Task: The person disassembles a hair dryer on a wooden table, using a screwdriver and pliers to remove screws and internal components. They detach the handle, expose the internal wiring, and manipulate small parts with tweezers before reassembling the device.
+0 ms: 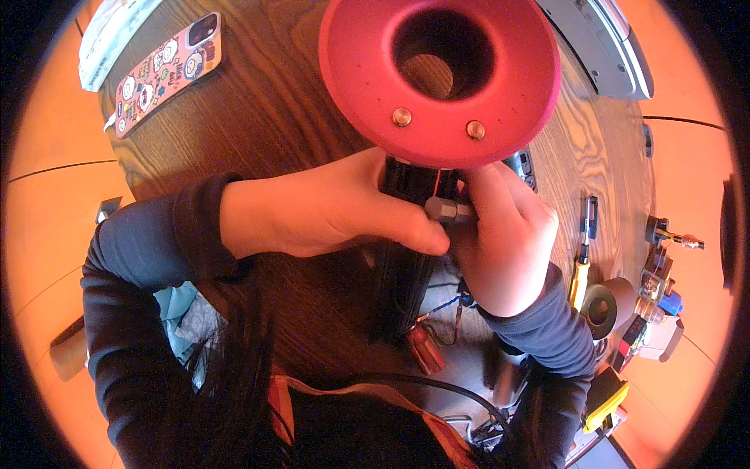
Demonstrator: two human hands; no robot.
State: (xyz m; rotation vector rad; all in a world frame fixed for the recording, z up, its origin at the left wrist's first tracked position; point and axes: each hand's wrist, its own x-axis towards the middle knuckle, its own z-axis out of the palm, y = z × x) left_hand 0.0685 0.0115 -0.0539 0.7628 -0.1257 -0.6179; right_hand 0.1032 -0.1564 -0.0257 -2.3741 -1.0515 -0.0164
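A red, funnel-like ring (351,86) with a dark central hole and two brass-coloured screw heads sits on top of a black post (402,277). My left hand (328,205) is closed around the post just under the ring, its thumb lying across the front. Close to that thumb, my right hand (504,242) is closed with its fingers on a grey hex-ended metal piece (444,209) that sticks out in front of the post. The right fingertips are partly hidden behind the piece. A small red cylinder (424,350) with thin wires lies by the post's lower end.
On the brown wooden table (266,86) lies a phone in a stickered pink case (168,74), beside a white package (109,47). To the right are a yellow-handled screwdriver (579,285), a dark roll (601,309) and several small parts. A pale device (598,47) stands at the far right.
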